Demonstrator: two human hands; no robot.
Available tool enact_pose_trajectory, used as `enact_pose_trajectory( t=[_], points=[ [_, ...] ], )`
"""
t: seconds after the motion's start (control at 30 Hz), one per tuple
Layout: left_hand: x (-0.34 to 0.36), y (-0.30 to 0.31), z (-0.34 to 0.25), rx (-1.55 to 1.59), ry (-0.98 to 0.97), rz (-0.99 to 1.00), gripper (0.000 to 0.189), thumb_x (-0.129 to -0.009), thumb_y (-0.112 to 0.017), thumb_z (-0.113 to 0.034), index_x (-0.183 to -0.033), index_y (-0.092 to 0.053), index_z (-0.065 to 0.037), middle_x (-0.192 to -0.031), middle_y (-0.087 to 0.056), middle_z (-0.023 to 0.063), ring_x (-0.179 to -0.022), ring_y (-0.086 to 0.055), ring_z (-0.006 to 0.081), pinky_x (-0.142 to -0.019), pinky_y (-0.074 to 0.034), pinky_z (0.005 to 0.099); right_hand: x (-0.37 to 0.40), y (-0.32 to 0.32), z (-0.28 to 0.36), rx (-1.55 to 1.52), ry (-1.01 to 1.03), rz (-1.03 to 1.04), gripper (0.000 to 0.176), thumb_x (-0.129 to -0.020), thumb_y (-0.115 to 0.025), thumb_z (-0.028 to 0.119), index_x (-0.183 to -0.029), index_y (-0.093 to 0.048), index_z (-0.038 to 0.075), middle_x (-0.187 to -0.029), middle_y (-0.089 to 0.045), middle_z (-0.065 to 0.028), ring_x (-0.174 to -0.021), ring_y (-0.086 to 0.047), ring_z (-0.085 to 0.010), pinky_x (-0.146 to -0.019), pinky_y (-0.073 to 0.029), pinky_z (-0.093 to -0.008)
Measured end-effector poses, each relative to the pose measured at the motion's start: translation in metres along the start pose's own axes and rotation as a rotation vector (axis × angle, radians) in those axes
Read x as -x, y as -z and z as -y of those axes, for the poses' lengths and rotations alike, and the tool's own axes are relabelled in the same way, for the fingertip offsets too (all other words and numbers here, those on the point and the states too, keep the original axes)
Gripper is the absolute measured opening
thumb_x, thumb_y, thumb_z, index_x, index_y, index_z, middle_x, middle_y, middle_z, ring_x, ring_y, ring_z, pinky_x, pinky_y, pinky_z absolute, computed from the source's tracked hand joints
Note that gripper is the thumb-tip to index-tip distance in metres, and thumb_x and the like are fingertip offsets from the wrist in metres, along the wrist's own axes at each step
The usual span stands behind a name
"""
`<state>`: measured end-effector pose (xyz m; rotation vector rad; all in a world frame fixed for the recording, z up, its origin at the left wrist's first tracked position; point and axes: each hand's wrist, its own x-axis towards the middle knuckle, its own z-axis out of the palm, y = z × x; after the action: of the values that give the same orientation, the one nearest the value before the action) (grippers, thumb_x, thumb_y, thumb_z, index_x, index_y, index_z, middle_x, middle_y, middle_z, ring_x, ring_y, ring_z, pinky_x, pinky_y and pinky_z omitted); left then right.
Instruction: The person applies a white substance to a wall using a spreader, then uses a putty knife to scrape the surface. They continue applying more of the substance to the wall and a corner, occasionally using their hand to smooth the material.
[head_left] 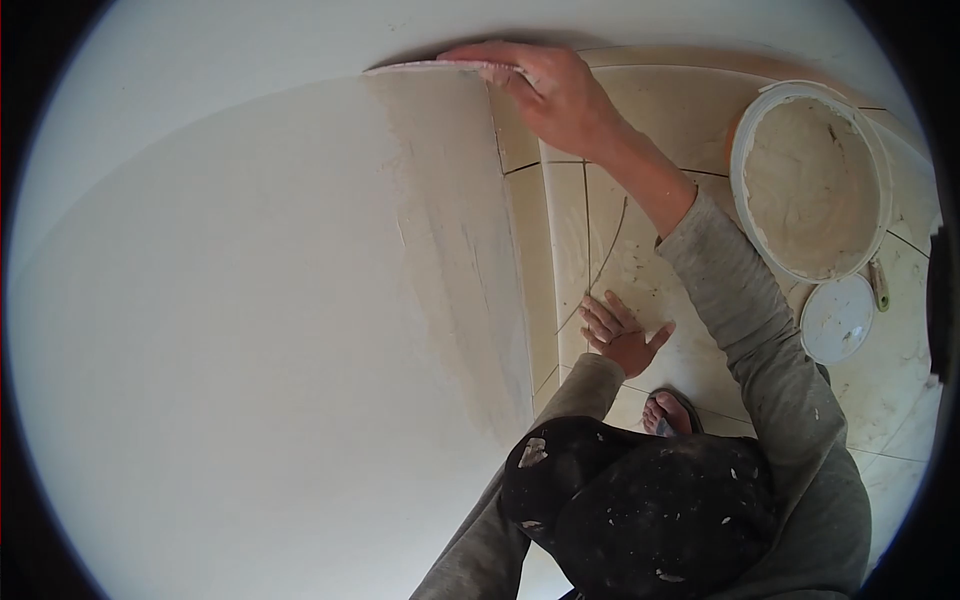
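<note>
My right hand (565,95) is closed around a thin flat plastering blade (420,66), seen nearly edge-on, with a whitish-pink edge. The blade lies against the pale wall (250,250) at its top corner in this view. A beige, streaky band of wet filler (440,220) runs down the wall from the blade, along the wall's right-hand edge. My left hand (625,335) rests on the tiled floor (690,300), palm down and fingers spread, holding nothing.
A white bucket (740,190) of beige filler stands on the floor at right. Beside it are a round white lid (838,320) and a tool with a green-tipped handle (880,285). My sandalled foot (668,412) and dark, paint-spotted knees (640,500) are close below my left hand.
</note>
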<state>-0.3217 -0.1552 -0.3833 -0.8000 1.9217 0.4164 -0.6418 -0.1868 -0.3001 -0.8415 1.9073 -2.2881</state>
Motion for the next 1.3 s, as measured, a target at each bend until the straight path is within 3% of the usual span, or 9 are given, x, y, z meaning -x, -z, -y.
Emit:
enact_pose_trajectory(
  t=[0.07,0.13,0.17,0.23,0.37,0.43,0.73,1.2,1.3],
  points=[
    [0.000,0.000,0.001,-0.006,-0.009,0.006,0.136,-0.077,-0.046,-0.085,-0.142,0.026,0.010,-0.142,0.028,0.0457,-0.130,0.031,0.0628,-0.102,0.003,0.0769,-0.005,-0.001,-0.004,-0.031,-0.032,0.017,0.029,-0.095,-0.054,0.006,-0.122,-0.065,0.007,-0.115,-0.071,-0.0067,-0.108,-0.065,-0.0205,-0.097,-0.048,-0.0324],
    [0.002,0.003,-0.001,0.001,-0.005,0.021,0.135,-0.077,-0.045,-0.085,-0.142,0.026,0.010,-0.142,0.028,0.0459,-0.130,0.031,0.0628,-0.101,0.003,0.0769,-0.006,-0.006,-0.013,-0.026,0.117,-0.108,0.025,-0.094,-0.056,0.008,-0.115,-0.070,0.014,-0.100,-0.073,-0.0072,-0.074,-0.064,-0.0240,-0.073,-0.052,-0.0325],
    [0.002,0.005,-0.002,-0.004,-0.011,0.036,0.135,-0.077,-0.045,-0.085,-0.142,0.026,0.010,-0.142,0.028,0.0461,-0.131,0.030,0.0628,-0.101,0.003,0.0769,-0.009,-0.002,-0.019,-0.033,0.118,-0.094,0.025,-0.094,-0.056,0.008,-0.115,-0.070,0.014,-0.100,-0.073,-0.0072,-0.074,-0.064,-0.0240,-0.073,-0.052,-0.0325],
    [-0.001,-0.001,0.001,-0.022,-0.011,0.016,0.135,-0.077,-0.044,-0.085,-0.142,0.025,0.010,-0.142,0.028,0.0460,-0.131,0.029,0.0629,-0.102,0.003,0.0767,-0.013,0.006,-0.024,-0.164,0.230,0.103,0.038,-0.098,-0.056,0.012,-0.135,-0.056,0.003,-0.110,-0.069,-0.0192,-0.094,-0.063,-0.0146,-0.084,-0.049,-0.0290],
    [0.000,0.002,0.000,-0.038,-0.028,0.003,0.134,-0.077,-0.044,-0.086,-0.144,0.024,0.010,-0.143,0.028,0.0447,-0.132,0.028,0.0629,-0.102,0.003,0.0760,0.007,-0.007,-0.007,-0.056,0.158,-0.023,0.033,-0.090,-0.053,0.000,-0.115,-0.069,0.014,-0.100,-0.073,-0.0081,-0.079,-0.066,-0.0246,-0.075,-0.052,-0.0319],
    [0.001,0.001,0.000,-0.032,-0.025,-0.004,0.135,-0.077,-0.044,-0.086,-0.144,0.024,0.009,-0.144,0.028,0.0442,-0.132,0.028,0.0625,-0.103,0.003,0.0758,0.018,-0.003,-0.002,-0.002,0.067,0.135,0.034,-0.093,-0.048,0.000,-0.122,-0.065,0.005,-0.118,-0.069,-0.0091,-0.112,-0.064,-0.0232,-0.101,-0.047,-0.0336],
    [-0.002,-0.006,0.002,0.007,-0.021,-0.031,0.136,-0.076,-0.046,-0.086,-0.143,0.027,0.007,-0.144,0.029,0.0436,-0.131,0.031,0.0614,-0.102,0.004,0.0767,0.021,-0.010,0.011,-0.014,0.112,-0.084,0.047,-0.084,-0.045,-0.011,-0.122,-0.065,0.006,-0.120,-0.068,-0.0110,-0.111,-0.064,-0.0270,-0.101,-0.048,-0.0338],
    [0.001,0.001,-0.002,-0.060,0.025,-0.014,0.131,-0.078,-0.044,-0.085,-0.147,0.022,0.005,-0.146,0.029,0.0408,-0.136,0.027,0.0584,-0.107,0.002,0.0714,0.063,-0.034,0.013,0.062,0.214,-0.028,0.054,-0.073,-0.056,-0.016,-0.122,-0.064,0.005,-0.121,-0.067,-0.0120,-0.114,-0.062,-0.0299,-0.103,-0.047,-0.0411],
    [-0.002,0.001,0.000,-0.034,0.039,0.010,0.132,-0.081,-0.056,-0.073,-0.142,0.031,0.005,-0.142,0.034,0.0417,-0.132,0.030,0.0609,-0.106,0.000,0.0731,0.080,-0.030,0.023,0.059,0.212,0.023,0.051,-0.076,-0.062,-0.009,-0.123,-0.064,0.007,-0.121,-0.065,-0.0095,-0.114,-0.061,-0.0299,-0.104,-0.045,-0.0453]
  ],
)
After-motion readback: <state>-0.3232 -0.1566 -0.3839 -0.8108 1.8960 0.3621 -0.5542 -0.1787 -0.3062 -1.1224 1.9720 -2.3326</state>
